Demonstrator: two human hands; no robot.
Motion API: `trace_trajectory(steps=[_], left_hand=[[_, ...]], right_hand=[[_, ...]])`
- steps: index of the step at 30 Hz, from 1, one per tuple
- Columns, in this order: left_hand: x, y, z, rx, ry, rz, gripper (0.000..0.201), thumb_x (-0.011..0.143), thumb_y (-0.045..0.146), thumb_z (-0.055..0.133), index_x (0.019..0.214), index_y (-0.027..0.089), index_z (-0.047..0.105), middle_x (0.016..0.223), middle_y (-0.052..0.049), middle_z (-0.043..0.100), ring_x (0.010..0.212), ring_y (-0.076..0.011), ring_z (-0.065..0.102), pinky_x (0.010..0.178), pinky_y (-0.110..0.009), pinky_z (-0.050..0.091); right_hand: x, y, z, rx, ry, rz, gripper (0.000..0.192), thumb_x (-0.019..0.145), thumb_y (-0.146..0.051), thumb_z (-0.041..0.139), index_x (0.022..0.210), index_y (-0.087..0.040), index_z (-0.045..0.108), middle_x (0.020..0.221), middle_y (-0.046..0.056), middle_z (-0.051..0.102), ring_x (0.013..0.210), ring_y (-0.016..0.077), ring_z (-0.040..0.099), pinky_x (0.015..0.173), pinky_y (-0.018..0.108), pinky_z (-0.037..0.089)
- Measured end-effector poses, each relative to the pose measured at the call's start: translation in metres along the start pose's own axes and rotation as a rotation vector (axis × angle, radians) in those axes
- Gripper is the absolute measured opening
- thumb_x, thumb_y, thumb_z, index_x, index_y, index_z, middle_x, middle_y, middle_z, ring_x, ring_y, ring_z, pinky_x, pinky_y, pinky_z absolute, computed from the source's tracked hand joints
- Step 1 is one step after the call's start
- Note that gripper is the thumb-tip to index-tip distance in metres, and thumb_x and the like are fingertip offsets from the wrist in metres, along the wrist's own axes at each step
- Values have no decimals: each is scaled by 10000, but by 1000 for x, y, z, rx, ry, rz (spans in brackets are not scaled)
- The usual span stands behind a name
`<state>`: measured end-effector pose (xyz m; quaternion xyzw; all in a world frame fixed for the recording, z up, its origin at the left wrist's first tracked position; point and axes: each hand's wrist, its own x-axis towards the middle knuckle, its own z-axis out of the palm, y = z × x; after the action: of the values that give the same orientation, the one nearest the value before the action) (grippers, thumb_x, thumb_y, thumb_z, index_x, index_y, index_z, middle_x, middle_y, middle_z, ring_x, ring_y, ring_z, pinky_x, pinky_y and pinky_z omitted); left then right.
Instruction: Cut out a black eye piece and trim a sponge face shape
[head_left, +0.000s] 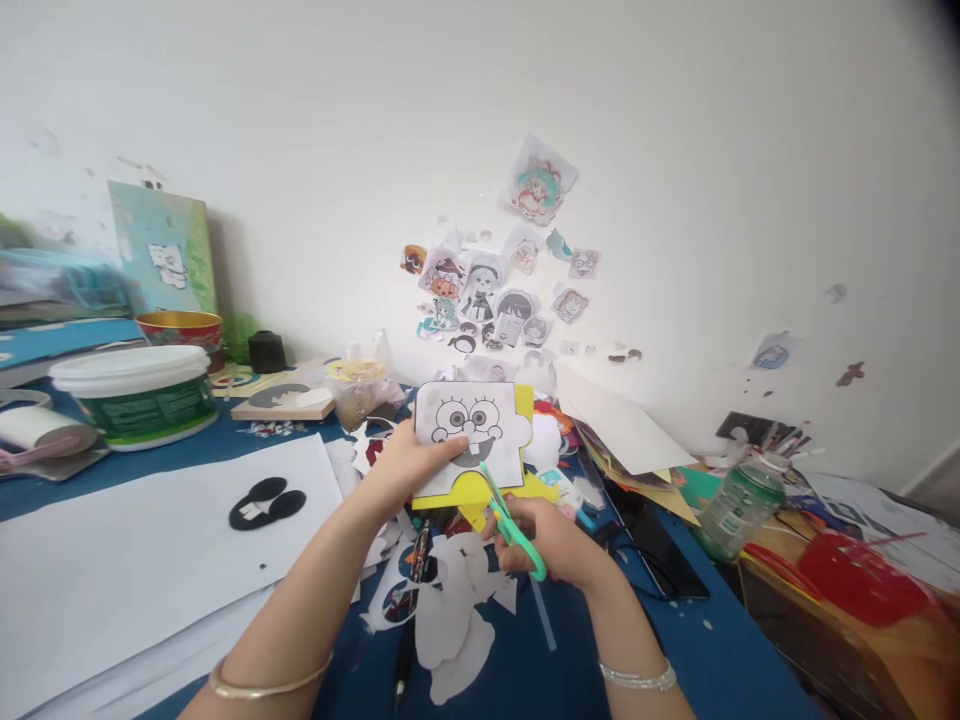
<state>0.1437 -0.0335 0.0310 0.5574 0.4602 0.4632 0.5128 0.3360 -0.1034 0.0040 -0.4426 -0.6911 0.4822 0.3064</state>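
Note:
My left hand (412, 458) pinches a white paper cutout (495, 398) printed with a square cartoon face, its thumb lying across the front near the mouth. Behind the cutout, a yellow sheet of paper (523, 402) shows along the right and lower edges, and it appears to be held together with it. Green-handled scissors (517, 535) are in my right hand (555, 540), with fingers through the handle. Their blades point up and left, with the tip at the cutout's lower edge by the mouth. Below lie white paper scraps (450, 600) and a patterned pen (420, 552).
On the left, black paper ovals (279, 504) lie on a large white sheet (135, 560), with a green-and-white tub (139, 400) behind. To the right are a dark tablet-like device (656, 540), stacked papers (622, 430), a green jar (742, 505) and a red container (862, 575).

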Motion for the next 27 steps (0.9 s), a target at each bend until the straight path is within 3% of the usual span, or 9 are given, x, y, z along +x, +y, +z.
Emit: trace_trajectory(steps=[7, 13, 21, 27], left_hand=[[-9, 7, 6, -50, -76, 35, 427, 578, 353, 728, 932, 147, 606, 906, -100, 704, 753, -253, 673, 682, -353, 562], [-8, 4, 8, -128, -86, 39, 528, 583, 367, 730, 1037, 156, 562, 940, -104, 697, 776, -248, 672, 696, -350, 565], [-7, 2, 9, -120, -96, 71, 483, 582, 364, 733, 995, 160, 589, 943, -96, 697, 775, -252, 672, 704, -358, 565], [-5, -1, 6, -113, -80, 43, 569, 563, 402, 739, 1040, 144, 568, 1005, -125, 675, 836, -272, 658, 729, -385, 556]], right_hand=[[2, 4, 4, 93, 42, 5, 277, 599, -295, 720, 803, -145, 607, 655, -11, 552, 608, 114, 512, 558, 229, 422], [3, 5, 4, 131, 76, -31, 303, 591, -324, 732, 801, -145, 607, 635, -27, 533, 576, 96, 492, 542, 215, 402], [1, 3, 5, 115, 92, -15, 303, 577, -338, 737, 768, -145, 602, 592, -36, 509, 550, 94, 464, 514, 212, 380], [2, 1, 7, 95, 117, -49, 276, 581, -330, 735, 725, -144, 590, 583, -42, 502, 536, 87, 453, 504, 210, 375]])
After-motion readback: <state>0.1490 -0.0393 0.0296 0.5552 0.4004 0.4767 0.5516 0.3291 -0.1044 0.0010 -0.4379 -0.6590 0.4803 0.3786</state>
